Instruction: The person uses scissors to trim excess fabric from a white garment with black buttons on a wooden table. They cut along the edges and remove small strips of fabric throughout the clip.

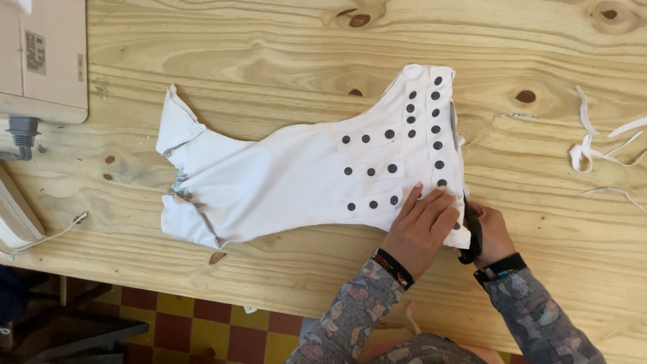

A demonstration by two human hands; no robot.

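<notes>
My left hand [419,229] lies flat, fingers extended, on the white snap-studded garment [303,175] spread on the wooden table [269,54]. At the garment's right edge, my right hand [490,232] grips black scissors [474,232], blades mostly hidden.

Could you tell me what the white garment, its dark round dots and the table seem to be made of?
The white garment looks like thin, matte woven or knit fabric: it folds and gathers at one end. Its dark round dots look like snap fasteners, metal or plastic; too small to tell. The table is bare, pale softwood, likely pine, with visible grain and knots.
</notes>
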